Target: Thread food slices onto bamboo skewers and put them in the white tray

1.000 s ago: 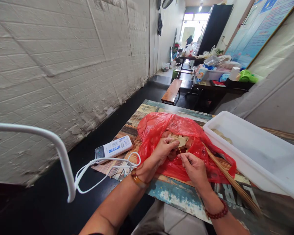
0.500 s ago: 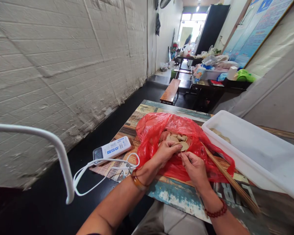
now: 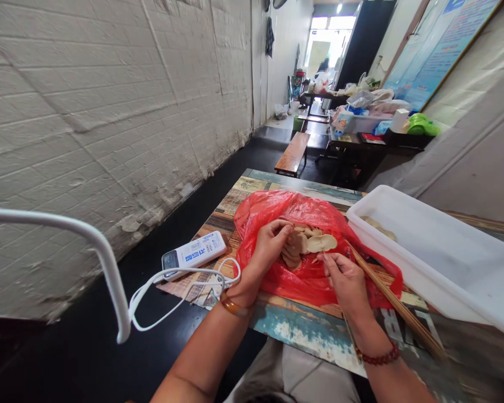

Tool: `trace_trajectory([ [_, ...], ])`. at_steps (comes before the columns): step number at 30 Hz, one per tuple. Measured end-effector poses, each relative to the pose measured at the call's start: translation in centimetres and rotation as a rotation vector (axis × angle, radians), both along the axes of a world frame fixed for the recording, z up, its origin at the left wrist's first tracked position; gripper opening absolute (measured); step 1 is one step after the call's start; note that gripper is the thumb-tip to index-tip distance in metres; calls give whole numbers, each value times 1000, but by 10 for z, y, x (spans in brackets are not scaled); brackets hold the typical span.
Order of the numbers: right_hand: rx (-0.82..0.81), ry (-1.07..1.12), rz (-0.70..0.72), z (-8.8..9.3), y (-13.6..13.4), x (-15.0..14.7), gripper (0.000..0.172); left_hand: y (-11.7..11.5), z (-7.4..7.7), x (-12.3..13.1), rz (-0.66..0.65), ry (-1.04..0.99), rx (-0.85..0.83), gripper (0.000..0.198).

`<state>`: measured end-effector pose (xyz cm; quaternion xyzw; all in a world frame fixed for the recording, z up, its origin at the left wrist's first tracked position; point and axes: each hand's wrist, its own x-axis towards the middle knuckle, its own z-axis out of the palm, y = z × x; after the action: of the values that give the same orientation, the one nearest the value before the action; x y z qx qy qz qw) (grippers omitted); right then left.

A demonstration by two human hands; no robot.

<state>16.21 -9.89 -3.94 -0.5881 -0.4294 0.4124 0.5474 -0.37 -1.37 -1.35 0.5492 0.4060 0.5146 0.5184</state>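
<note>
A crumpled red plastic bag (image 3: 273,204) lies opened out on the table, with a heap of pale, flat round slices (image 3: 296,246) in it. My left hand (image 3: 273,243) is over the left side of the heap, thumb and fingertips pinched together; what is between them I cannot make out. To the right, my right hand (image 3: 345,274) pinches a thin wooden skewer (image 3: 353,344), whose lower end shows beneath the wrist. One pale slice (image 3: 321,243) is just above its fingertips; whether it is on the skewer I cannot tell.
A bundle of wooden skewers (image 3: 403,313) lies right of the bag. Beyond it stands a white plastic tub (image 3: 441,252) holding a few slices. A white power bank (image 3: 195,253) with a looped cable sits at left. Behind are a bench (image 3: 293,152) and a cluttered table.
My hands were close together at a slice and have moved apart, left hand leftward, right hand rightward. The slice now shows by the right fingertips, and more of the heap is uncovered.
</note>
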Motion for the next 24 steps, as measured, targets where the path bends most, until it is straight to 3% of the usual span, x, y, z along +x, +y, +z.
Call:
trace_trajectory([
  [3,21,37,-2,1,0,1,38,0,-5,1,92,271,270,12],
  [6,33,79,-17,2,0,2,37,-1,-6,0,104,570,492,18],
  [12,28,58,-20,3,-2,2,39,-1,-2,-4,127,1045,607,24],
  [16,24,14,4,2,-2,2,40,-1,-2,-4,155,1163,622,26],
  [24,31,-12,24,1,-2,1,38,2,-5,-6,225,1167,603,20],
])
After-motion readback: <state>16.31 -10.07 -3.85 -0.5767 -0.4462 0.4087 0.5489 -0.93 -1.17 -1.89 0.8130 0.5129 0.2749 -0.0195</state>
